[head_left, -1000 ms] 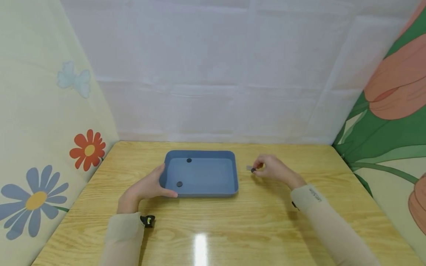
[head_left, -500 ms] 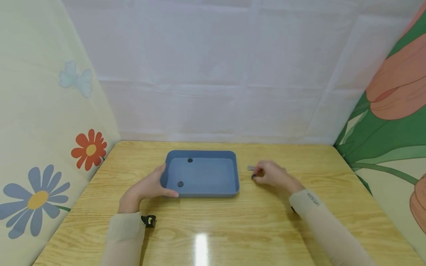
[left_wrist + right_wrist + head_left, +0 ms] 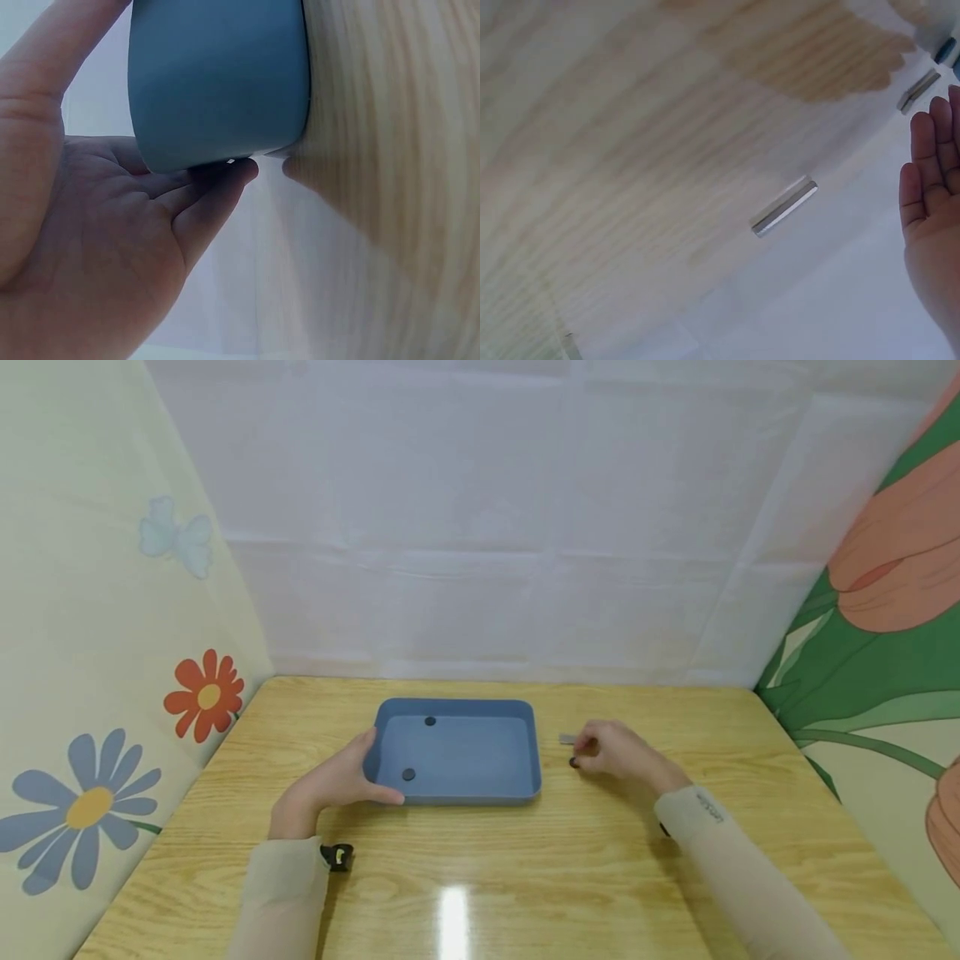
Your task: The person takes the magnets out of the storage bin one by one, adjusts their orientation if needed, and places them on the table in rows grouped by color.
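At frame centre a blue tray [image 3: 457,793] sits on a wooden table [image 3: 525,877]; the left hand [image 3: 330,785] cups its left corner, fingers lightly curled round the wall; it looks light, stiff and smooth, best gripped by the rim; the right hand [image 3: 618,752], fingers bent, touches a small dark disc [image 3: 573,762] right of the tray, near a metal bar [image 3: 566,739]; whether it pinches the disc I cannot tell.

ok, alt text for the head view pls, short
A person's left hand holds the near left corner of a blue tray on a wooden table, while the right hand rests beside a small dark disc right of the tray. Two similar discs lie in the tray.
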Demonstrator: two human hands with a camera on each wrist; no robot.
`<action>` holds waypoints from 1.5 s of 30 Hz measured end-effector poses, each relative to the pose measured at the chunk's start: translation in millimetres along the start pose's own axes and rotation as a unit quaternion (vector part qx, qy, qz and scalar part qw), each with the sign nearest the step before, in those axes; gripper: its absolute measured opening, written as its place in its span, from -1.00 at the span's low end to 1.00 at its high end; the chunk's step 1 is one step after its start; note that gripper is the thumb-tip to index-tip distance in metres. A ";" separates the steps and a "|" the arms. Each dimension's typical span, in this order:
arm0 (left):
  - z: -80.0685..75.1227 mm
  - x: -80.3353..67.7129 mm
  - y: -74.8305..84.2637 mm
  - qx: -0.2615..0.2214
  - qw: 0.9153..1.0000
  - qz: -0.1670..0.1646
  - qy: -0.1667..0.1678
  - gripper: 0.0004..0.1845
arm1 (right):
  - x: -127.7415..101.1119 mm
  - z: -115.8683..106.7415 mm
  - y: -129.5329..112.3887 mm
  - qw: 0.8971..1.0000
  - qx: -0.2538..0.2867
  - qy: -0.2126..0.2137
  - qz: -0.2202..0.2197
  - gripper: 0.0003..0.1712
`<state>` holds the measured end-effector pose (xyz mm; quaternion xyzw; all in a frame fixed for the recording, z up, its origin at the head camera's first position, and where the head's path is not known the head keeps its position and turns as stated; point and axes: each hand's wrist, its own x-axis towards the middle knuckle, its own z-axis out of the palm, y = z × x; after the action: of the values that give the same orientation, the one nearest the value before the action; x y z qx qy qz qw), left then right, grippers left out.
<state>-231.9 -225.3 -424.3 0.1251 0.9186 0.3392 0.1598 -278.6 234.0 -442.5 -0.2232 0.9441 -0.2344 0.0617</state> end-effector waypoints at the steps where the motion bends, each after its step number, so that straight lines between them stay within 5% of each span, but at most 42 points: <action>1: -0.2 -0.3 0.0 0.000 1.000 -0.002 0.000 0.54 | 0.9 -1.0 -1.1 1.000 0.002 0.002 0.000 -0.86; 21: 0.3 1.3 -2.3 -0.005 1.000 -0.003 0.003 0.55 | 32.4 -9.2 -44.3 0.999 0.003 0.009 -0.032 -0.73; 45: 0.7 2.4 -3.5 -0.003 1.000 -0.007 0.005 0.58 | 85.2 39.7 -117.7 0.994 0.002 -0.037 -0.105 -0.73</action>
<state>-234.3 -226.6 -427.6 0.1171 0.9193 0.3410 0.1580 -299.7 86.1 -423.2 -0.3292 0.9121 -0.2334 0.0721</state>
